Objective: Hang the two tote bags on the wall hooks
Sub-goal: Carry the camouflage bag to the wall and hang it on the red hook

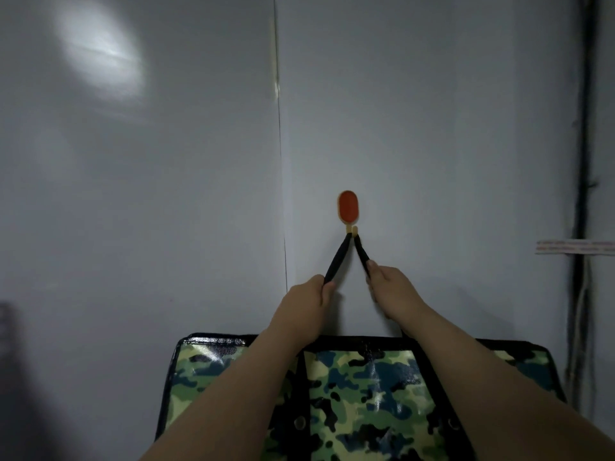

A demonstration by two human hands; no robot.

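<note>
Grey wall (166,194); strap (337,257) over hook (348,209); left hand (307,299), right hand (391,289) pinching it; bag (366,394) bottom cut off.

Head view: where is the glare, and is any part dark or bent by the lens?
Head view: a bright glare patch on the grey wall upper left; lower-left corner is in deep shadow; the glossy camouflage tote bag shows small highlights; the wall seam bows slightly, wide-angle distortion.
</note>
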